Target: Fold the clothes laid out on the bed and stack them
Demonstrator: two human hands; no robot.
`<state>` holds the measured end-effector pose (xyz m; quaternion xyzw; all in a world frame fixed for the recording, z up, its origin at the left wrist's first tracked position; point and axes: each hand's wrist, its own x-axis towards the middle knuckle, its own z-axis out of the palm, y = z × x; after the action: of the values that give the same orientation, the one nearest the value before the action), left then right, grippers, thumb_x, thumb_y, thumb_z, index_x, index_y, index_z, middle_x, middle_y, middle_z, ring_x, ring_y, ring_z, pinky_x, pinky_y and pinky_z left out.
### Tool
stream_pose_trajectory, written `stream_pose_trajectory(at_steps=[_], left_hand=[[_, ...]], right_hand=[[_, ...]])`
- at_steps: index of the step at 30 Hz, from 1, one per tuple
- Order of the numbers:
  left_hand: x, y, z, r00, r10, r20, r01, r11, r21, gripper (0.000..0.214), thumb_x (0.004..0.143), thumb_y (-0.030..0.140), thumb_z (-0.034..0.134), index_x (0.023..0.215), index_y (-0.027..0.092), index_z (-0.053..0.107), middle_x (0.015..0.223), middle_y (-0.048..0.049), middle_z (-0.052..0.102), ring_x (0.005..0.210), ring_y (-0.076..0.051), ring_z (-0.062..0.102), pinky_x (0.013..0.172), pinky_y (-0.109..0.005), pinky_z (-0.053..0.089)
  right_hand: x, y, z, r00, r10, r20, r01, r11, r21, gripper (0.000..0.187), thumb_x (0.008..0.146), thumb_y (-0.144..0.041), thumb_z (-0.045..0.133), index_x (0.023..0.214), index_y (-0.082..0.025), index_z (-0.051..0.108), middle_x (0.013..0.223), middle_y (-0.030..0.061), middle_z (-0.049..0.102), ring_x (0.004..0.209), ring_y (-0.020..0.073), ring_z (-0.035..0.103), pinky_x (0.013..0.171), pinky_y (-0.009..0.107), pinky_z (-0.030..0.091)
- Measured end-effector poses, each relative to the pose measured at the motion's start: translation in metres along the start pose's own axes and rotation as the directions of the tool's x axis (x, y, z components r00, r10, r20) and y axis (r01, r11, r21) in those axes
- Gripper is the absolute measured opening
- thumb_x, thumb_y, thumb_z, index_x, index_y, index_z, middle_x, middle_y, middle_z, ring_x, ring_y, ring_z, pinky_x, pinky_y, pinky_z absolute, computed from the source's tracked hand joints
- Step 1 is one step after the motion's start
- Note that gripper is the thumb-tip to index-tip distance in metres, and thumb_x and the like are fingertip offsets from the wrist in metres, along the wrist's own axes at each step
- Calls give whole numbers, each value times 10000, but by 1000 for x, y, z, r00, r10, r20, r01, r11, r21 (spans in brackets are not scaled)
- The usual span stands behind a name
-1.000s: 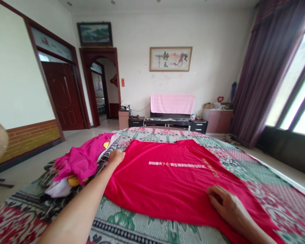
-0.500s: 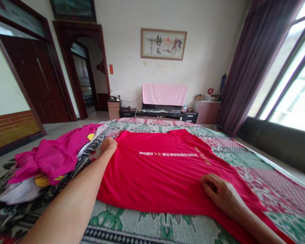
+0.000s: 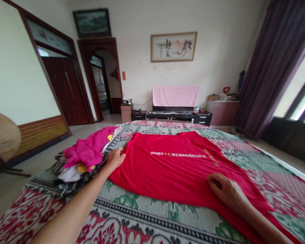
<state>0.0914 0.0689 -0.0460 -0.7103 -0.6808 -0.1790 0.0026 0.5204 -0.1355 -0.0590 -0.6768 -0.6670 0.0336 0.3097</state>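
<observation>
A red T-shirt (image 3: pixel 173 169) with pale printed lettering lies spread flat on a patterned bedspread (image 3: pixel 132 217). My left hand (image 3: pixel 115 159) rests on the shirt's left edge with its fingers curled over the cloth. My right hand (image 3: pixel 226 191) lies on the shirt's near right part, fingers bent and pressing the fabric. Both forearms reach in from the bottom of the view.
A heap of clothes (image 3: pixel 86 157), mostly magenta with white and yellow, sits on the bed left of the shirt. Beyond the bed stand a low dark cabinet (image 3: pixel 173 118) with a pink cloth, a doorway, purple curtains (image 3: pixel 271 67) and a window. A round wicker object (image 3: pixel 2 134) is at far left.
My left hand has slid down the shirt's left edge toward me. The view has swung back left. My right hand stays in place on the shirt.
</observation>
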Motion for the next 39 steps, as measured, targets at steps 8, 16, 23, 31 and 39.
stream_pose_trajectory(at_steps=[8, 16, 23, 31, 39], left_hand=[[-56, -20, -13, 974, 225, -1, -225, 974, 28, 448, 787, 270, 479, 1211, 149, 558, 1264, -102, 598, 1191, -198, 530, 1042, -289, 365], [-85, -61, -11, 907, 418, -46, -420, 904, -72, 496, 793, 343, 398, 1248, 196, 528, 1333, -83, 542, 1239, -194, 486, 1090, -299, 329], [-108, -57, -28, 910, 415, -10, -413, 901, -136, 319, 743, 396, 498, 989, 286, 669, 1327, -7, 552, 1201, -201, 523, 1067, -295, 365], [-110, -68, -35, 857, 479, 192, -433, 870, -237, 260, 724, 385, 537, 901, 307, 711, 1282, 22, 596, 1153, -193, 564, 1028, -275, 390], [-111, -54, -25, 880, 469, -76, -475, 870, -133, 263, 734, 261, 411, 790, 243, 667, 848, -19, 701, 858, -173, 632, 842, -254, 465]], right_hand=[[-5, -3, 0, 994, -105, -21, 103, 990, -93, 217, 782, -278, 409, 802, -193, 608, 799, 49, 659, 729, 181, 597, 692, 279, 444], [-15, -9, -14, 992, -119, 43, 124, 982, -145, 207, 809, -206, 429, 851, -176, 629, 829, 48, 639, 740, 149, 574, 685, 237, 408], [-17, -19, -41, 971, -100, 219, 142, 973, -183, 142, 747, -263, 552, 781, -165, 649, 782, 44, 646, 679, 139, 568, 627, 232, 384], [-28, -51, -55, 861, -118, 495, 223, 962, -158, 289, 644, -303, 668, 915, -203, 675, 868, 27, 674, 709, 151, 577, 585, 226, 369], [-24, -46, -48, 877, -88, 473, 240, 932, -272, 325, 654, -66, 489, 858, -180, 715, 860, 62, 710, 817, 185, 617, 691, 241, 391]])
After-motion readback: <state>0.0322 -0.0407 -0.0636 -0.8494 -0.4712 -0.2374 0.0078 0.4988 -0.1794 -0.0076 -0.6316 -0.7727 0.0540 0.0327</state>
